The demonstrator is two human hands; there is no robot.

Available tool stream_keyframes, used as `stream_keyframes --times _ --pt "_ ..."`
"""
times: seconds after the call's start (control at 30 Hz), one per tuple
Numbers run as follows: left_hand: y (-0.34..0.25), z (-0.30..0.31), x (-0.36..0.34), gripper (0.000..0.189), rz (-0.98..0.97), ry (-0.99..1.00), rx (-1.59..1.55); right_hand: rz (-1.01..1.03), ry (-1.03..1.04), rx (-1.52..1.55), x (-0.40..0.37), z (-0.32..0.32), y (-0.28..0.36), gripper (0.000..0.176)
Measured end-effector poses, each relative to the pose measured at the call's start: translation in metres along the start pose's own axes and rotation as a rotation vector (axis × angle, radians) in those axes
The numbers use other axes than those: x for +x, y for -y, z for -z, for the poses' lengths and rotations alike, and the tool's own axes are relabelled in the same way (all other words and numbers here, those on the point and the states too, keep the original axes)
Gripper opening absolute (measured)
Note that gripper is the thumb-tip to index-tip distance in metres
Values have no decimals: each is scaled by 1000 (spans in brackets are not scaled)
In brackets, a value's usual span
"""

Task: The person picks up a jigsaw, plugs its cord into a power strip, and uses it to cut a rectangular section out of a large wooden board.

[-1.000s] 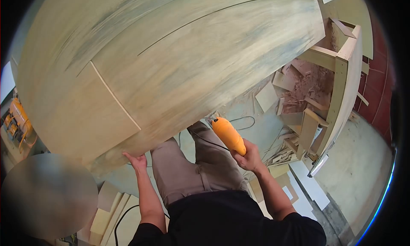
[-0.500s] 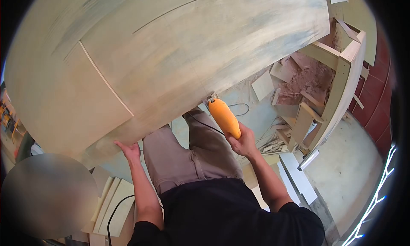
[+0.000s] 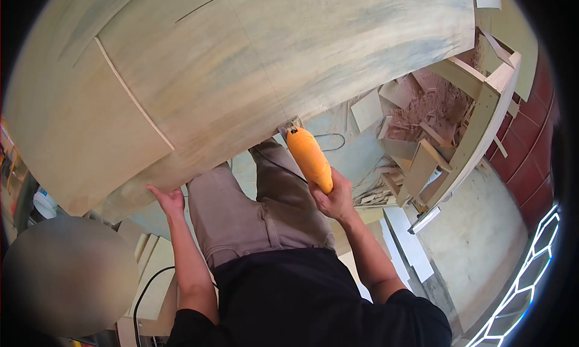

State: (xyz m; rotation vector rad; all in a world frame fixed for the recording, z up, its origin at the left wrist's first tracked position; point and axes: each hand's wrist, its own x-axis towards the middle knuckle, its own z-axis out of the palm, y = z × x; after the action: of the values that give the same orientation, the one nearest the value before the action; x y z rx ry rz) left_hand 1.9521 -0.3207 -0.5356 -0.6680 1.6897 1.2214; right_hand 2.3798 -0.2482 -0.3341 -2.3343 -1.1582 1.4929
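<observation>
My right hand [image 3: 333, 195] is wrapped round the rear of an orange power tool [image 3: 309, 158]. The tool's metal front end sits at the near edge of a large wooden board [image 3: 199, 94], where a thin pencil line meets that edge. A black cord runs from near the tool across my leg. Further left, my left hand [image 3: 169, 200] is at the board's near edge, thumb spread out along it; its other fingers are partly hidden. Two cuts show in the board, a pale slot at the left and a dark thin one near the top.
At the right stands a wooden frame [image 3: 473, 148] with offcuts and sawdust inside. White strips [image 3: 410, 241] lie on the floor below it. Boards [image 3: 158, 274] are stacked at the lower left beside a black cable. A blurred round shape covers the lower left corner.
The view has shifted a little, so the board's slot, my hands and the tool appear further left and higher. The tool still sits at the board's edge in my right hand.
</observation>
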Motion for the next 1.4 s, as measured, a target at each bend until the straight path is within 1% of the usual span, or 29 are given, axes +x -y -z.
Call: stream_keyframes --times 0.13,0.33,0.53,0.8,1.13,1.33,1.4 --pt "-2 2 -3 66 4 -16 -8 -13 18 8 0 -1 -6 22" --pt "-3 3 -5 66 -1 -17 -1 -36 -17 15 0 0 1 21" --pt "-4 6 -1 66 -10 1 17 -33 -31 45 0 1 5 19" --pt "-3 -1 -7 66 -8 1 13 -13 -18 25 -1 1 3 21" --pt "-3 5 -1 67 7 -12 3 -6 -22 11 1 0 2 22" --pt "-3 14 7 63 29 32 -35 3 -21 12 3 -1 2 21" --pt "-2 11 4 63 25 3 -31 -10 -36 0 4 -3 1 21"
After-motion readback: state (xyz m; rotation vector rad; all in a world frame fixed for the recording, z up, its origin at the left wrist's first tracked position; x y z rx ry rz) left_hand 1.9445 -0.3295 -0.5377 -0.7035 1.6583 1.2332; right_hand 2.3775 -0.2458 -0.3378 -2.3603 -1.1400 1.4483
